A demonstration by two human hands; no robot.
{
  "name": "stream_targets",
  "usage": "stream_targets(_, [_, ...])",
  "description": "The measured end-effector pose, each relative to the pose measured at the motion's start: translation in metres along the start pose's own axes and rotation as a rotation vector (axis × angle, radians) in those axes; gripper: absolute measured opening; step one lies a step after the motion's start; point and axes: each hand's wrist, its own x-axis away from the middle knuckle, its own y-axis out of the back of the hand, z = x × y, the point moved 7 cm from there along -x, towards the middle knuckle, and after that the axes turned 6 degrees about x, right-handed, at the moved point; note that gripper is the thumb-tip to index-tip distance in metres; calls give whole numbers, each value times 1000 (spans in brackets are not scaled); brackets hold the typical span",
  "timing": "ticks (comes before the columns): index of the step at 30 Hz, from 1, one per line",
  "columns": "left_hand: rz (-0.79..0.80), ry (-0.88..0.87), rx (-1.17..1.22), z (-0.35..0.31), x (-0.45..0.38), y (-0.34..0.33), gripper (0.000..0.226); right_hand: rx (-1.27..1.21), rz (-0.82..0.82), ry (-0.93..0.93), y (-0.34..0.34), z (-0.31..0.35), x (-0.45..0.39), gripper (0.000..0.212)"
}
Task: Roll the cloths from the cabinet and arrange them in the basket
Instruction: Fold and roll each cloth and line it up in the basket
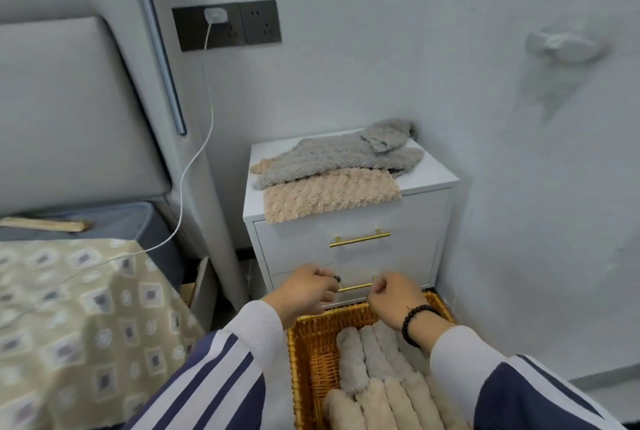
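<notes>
A white bedside cabinet [349, 242] stands against a pale wall beside a padded grey headboard [69, 111]. On its top lie unrolled cloths: a grey cloth [332, 156] over a beige cloth [329, 194]. Below, an orange wicker basket [308, 353], cut off by the frame edge, holds rolled cloths [377, 377] side by side. The left hand [304, 291] and right hand [394, 298] hover with curled fingers at the lower drawer handle [355, 287]; whether they pinch it is unclear. A charger cable [204, 138] hangs from the wall socket [227, 25].
</notes>
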Motion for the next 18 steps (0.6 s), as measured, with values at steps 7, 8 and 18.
stream_targets(7, [-4,-86,127,-47,39,13,13,7,-45,69,51,32,-2,9])
stream_targets(8, [-6,-103,181,-52,40,13,15,-5,-67,86,59,38,-5,8])
stream_targets(18, [-7,-207,405,-104,5,14,18,-529,-259,80,112,57,-72,18])
